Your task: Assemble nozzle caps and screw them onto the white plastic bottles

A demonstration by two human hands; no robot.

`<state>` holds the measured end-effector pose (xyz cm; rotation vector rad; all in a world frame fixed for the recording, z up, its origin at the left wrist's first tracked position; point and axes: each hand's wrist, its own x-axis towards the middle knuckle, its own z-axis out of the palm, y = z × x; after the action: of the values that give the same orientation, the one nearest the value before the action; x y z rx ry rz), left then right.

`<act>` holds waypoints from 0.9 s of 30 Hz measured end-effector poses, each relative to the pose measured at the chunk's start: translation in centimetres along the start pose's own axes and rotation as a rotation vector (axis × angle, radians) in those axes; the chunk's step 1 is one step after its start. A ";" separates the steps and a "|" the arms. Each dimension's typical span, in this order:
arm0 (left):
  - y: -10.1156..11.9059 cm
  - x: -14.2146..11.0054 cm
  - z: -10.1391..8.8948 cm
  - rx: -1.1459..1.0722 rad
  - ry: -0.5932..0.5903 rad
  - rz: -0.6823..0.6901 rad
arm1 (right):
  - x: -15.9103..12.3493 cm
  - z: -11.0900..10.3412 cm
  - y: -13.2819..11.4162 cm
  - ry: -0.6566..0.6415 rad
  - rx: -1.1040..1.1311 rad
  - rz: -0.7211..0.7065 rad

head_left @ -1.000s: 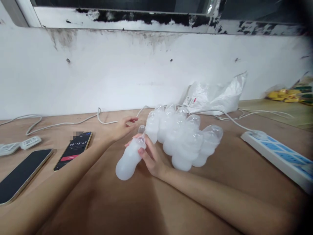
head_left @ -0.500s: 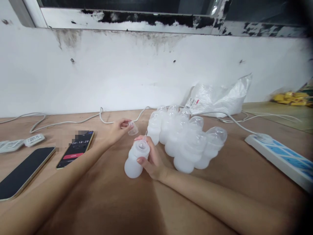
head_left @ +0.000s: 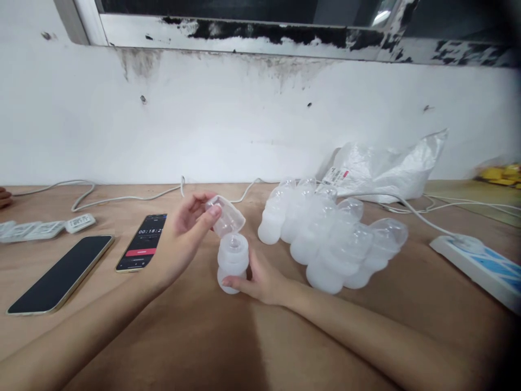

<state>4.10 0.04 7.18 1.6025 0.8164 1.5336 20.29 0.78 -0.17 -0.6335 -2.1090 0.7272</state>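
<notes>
My left hand (head_left: 193, 217) is closed on a clear domed bottle cap (head_left: 230, 217), which tilts just above the mouth of a small white baby bottle (head_left: 234, 258). That bottle stands upright on the table, with my right hand (head_left: 258, 279) wrapped round its lower part from the right. Inside the bottle's collar a translucent teat shows. To the right, a cluster of similar white bottles (head_left: 321, 239) stands close together, with clear domed caps on top. Some fingers of my right hand are hidden behind the bottle.
Two phones lie at left: a dark one (head_left: 61, 274) and one showing a timer (head_left: 142, 244). Small white labelled packs (head_left: 44, 230) lie behind them. A power strip (head_left: 480, 266) is at right, a plastic bag (head_left: 378, 168) by the wall. Another person's fingers (head_left: 5, 197) show far left.
My left hand has brought the clear cap from behind the bottle to over its mouth. My right hand has shifted lower on the bottle. The view has swung slightly left.
</notes>
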 end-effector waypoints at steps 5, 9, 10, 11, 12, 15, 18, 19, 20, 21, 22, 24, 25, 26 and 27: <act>-0.3 -0.6 -0.1 0.158 -0.130 0.076 | 0.0 0.1 0.1 -0.034 0.013 0.035; -0.5 -0.9 -0.3 0.345 -0.224 0.201 | 0.1 0.0 0.0 -0.029 0.032 -0.004; -0.6 -1.0 -0.3 0.368 -0.241 0.223 | 0.2 0.0 0.0 -0.030 0.032 -0.015; -0.8 -1.1 -0.4 0.380 -0.252 0.236 | 0.2 0.0 -0.1 -0.036 0.031 -0.021; -1.0 -1.1 -0.3 0.381 -0.254 0.243 | 0.2 0.0 -0.1 -0.038 0.027 -0.023; -1.6 -1.4 -0.3 0.362 -0.214 0.289 | 0.0 0.1 -0.1 0.013 0.005 -0.011; -2.1 -1.6 -0.2 0.373 -0.175 0.385 | -0.3 0.1 -0.2 0.129 -0.035 -0.041; -2.2 -1.6 -0.2 0.394 -0.179 0.414 | -0.3 0.0 -0.3 0.167 -0.070 -0.077; -2.3 -1.6 -0.2 0.422 -0.188 0.441 | -0.3 -0.1 -0.4 0.200 -0.117 -0.122; -2.2 -1.7 -0.2 0.448 -0.196 0.465 | -0.2 -0.3 -0.6 0.226 -0.170 -0.169; -2.2 -1.7 -0.2 0.469 -0.198 0.485 | 0.0 -0.5 -0.8 0.245 -0.216 -0.217; -2.0 -1.7 -0.1 0.500 -0.190 0.509 | 0.5 -1.0 -1.3 0.261 -0.268 -0.293; -2.0 -1.7 -0.1 0.511 -0.184 0.514 | 0.7 -1.3 -1.6 0.260 -0.281 -0.315; -1.9 -1.7 -0.1 0.520 -0.180 0.516 | 1.0 -1.5 -2.0 0.257 -0.291 -0.326; -1.9 -1.7 -0.1 0.529 -0.179 0.517 | 1.2 -1.8 -2.3 0.251 -0.302 -0.331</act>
<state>4.02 -0.46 4.64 2.4527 0.7847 1.5557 20.64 0.43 2.89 -0.4861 -2.0331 0.1383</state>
